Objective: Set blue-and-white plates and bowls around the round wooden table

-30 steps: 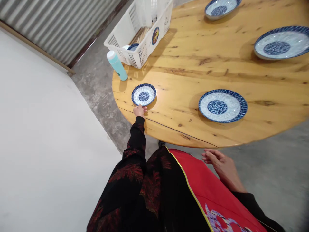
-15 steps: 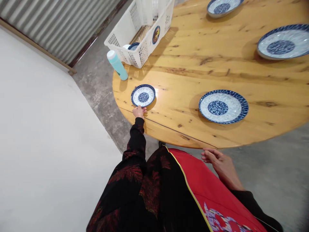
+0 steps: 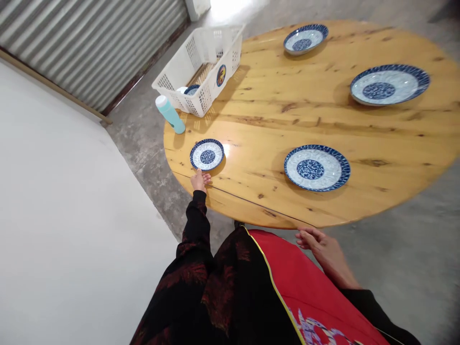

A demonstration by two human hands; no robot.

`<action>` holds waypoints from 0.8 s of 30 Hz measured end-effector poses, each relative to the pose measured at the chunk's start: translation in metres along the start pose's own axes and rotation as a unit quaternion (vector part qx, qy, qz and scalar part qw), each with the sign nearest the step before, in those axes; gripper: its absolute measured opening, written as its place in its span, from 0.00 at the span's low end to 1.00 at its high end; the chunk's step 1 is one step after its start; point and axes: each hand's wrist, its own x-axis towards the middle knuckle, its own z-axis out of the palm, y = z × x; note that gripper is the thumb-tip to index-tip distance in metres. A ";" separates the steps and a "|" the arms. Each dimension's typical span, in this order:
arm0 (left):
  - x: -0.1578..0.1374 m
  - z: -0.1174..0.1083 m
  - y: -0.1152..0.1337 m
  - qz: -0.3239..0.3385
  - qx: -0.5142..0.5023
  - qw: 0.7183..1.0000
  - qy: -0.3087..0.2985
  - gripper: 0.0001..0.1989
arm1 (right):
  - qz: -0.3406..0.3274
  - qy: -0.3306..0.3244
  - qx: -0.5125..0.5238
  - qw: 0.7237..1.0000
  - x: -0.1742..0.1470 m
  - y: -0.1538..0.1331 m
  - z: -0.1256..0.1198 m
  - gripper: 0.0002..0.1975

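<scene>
My left hand (image 3: 201, 180) is at the near rim of a small blue-and-white plate (image 3: 207, 154) on the wooden table. One digit touches or nearly touches the rim, while the other fingers stretch out to the right, apart from the plate. My right hand (image 3: 321, 247) hangs by the table's front edge with loosely bent fingers and nothing in it. Nearest to it on the tabletop lies a larger plate (image 3: 316, 167) of the same pattern. Two more patterned plates, one at the right (image 3: 390, 85) and one at the back (image 3: 305, 39), lie farther off.
A white plastic basket (image 3: 212, 98) stands at the table's left end, with a patterned plate (image 3: 192, 89) and brownish items inside. Beside it is a light-blue bottle (image 3: 170, 115) with a white cap. The round table (image 3: 251, 143) has a white wall (image 3: 64, 201) to its left.
The fingers of my left hand have spread out more at the small plate's rim. My view has tilted up, showing more of the table's far side. The right hand stays by the edge.
</scene>
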 end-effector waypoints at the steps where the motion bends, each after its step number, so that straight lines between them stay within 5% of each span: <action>1: -0.002 -0.001 0.000 0.000 0.003 1.000 -0.004 0.18 | 0.001 0.000 0.003 1.000 -0.001 -0.002 0.001 0.22; 15: -0.064 -0.002 -0.043 0.042 0.110 0.988 -0.099 0.10 | -0.017 -0.002 0.038 0.999 -0.003 -0.004 0.007 0.17; 24: -0.129 0.057 -0.084 0.043 0.181 0.939 -0.291 0.10 | -0.026 0.003 0.046 0.999 -0.005 -0.008 0.002 0.09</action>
